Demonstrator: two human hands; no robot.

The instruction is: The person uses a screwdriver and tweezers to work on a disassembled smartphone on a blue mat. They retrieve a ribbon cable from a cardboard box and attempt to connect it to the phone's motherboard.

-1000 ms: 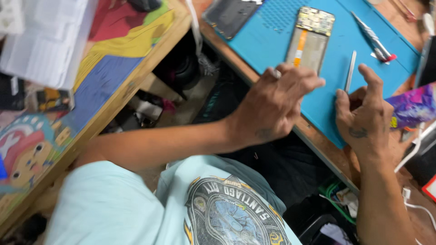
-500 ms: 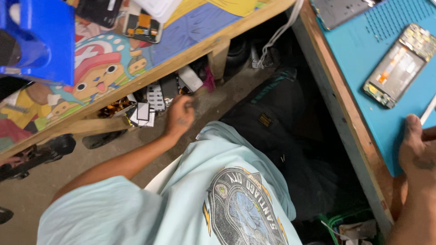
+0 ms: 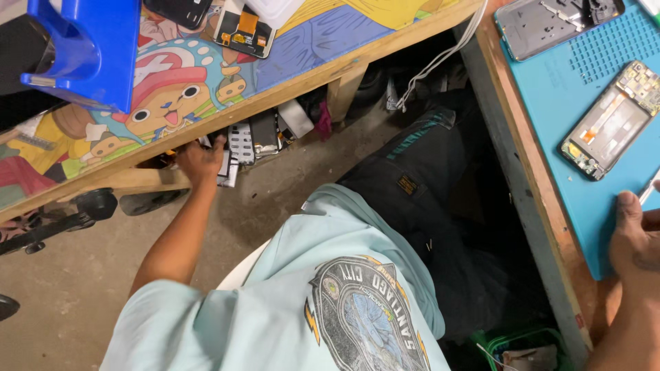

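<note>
This is a small phone repair workshop. On the right, a worn wooden workbench [image 3: 533,206] carries a teal silicone repair mat [image 3: 584,89], and on it lies an opened smartphone [image 3: 610,120] with its circuit boards and orange ribbon cable bared, with a stripped grey phone frame [image 3: 543,24] at the far edge. On the left, a second wooden table [image 3: 330,69] topped with a bright cartoon print holds more loose phone parts [image 3: 244,31] and a blue plastic bin [image 3: 89,48]. Beneath it, a low shelf is crammed with spare phone parts [image 3: 254,137]. The floor is bare grey concrete [image 3: 69,288].
</note>
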